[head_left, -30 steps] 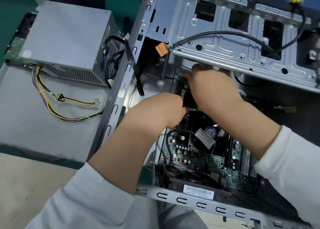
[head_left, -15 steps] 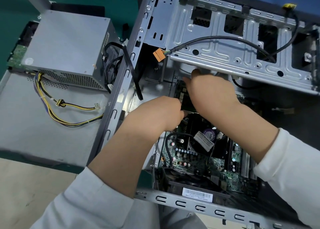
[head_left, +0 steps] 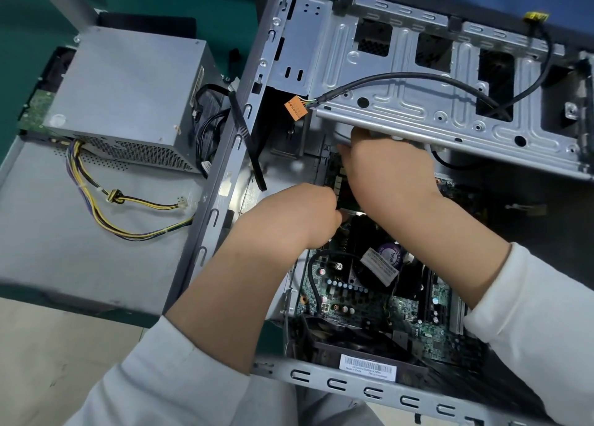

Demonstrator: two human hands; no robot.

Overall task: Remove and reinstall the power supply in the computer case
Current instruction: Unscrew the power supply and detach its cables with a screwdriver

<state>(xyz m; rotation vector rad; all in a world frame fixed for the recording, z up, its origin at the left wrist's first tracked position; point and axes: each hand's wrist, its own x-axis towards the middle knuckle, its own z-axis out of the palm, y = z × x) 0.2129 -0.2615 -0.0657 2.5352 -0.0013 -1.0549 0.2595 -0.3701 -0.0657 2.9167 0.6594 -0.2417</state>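
while both hands (head_left: pixel 379 171) reach into the computer case (head_left: pixel 353 384), the power supply (head_left: pixel 128 94) sits outside.

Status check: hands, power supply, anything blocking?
Both hands, left and right, on green card inside case. Power supply out, beside case. Drive cage overhangs hands.

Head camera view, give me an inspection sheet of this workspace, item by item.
Surface: green mat, with a grey side panel lying on it.
Job's things: power supply out of the computer case, standing on the side panel.
Clutter: small green circuit board beside the power supply.
Hands: left hand and right hand both inside the case at a small green card; how the fingers grip is hidden.
Cables: yellow and black bundle lies loose on the panel; orange connector hangs free in the case.
Surroundings: pale floor.
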